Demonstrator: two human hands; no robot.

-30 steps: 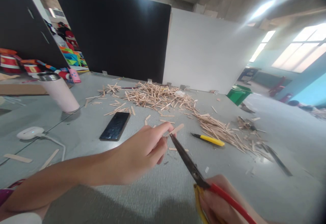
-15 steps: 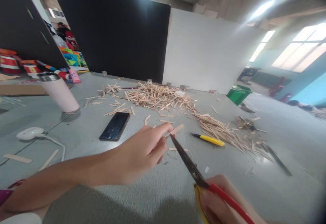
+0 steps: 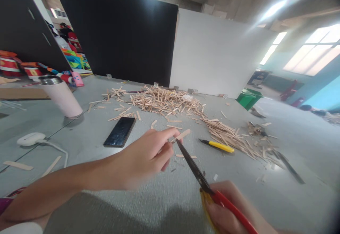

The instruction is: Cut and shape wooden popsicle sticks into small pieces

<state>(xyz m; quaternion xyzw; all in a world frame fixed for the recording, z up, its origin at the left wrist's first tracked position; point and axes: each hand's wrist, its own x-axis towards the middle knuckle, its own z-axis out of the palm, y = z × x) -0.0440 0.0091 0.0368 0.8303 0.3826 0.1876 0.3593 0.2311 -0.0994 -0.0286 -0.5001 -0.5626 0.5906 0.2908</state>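
Note:
My left hand [image 3: 148, 154] pinches a short flat wooden stick [image 3: 183, 134] between thumb and fingers, holding it above the grey table [image 3: 148, 202]. My right hand [image 3: 233, 212], low at the bottom edge, grips scissors [image 3: 195, 170] with red and yellow handles. The dark blades point up and to the left, and their tip meets the stick just beside my left fingertips. I cannot tell whether the blades are around the stick or only touching it.
A big heap of wooden sticks [image 3: 164, 101] lies at the table's far middle, with a second strewn pile [image 3: 233, 136] to the right. A yellow utility knife [image 3: 219, 145], a black phone [image 3: 120, 131], a pink tumbler [image 3: 62, 97] and a white device [image 3: 30, 139] lie around.
Both hands have shifted a little to the left and toward me, keeping the stick and scissors together. Nothing else on the table has moved.

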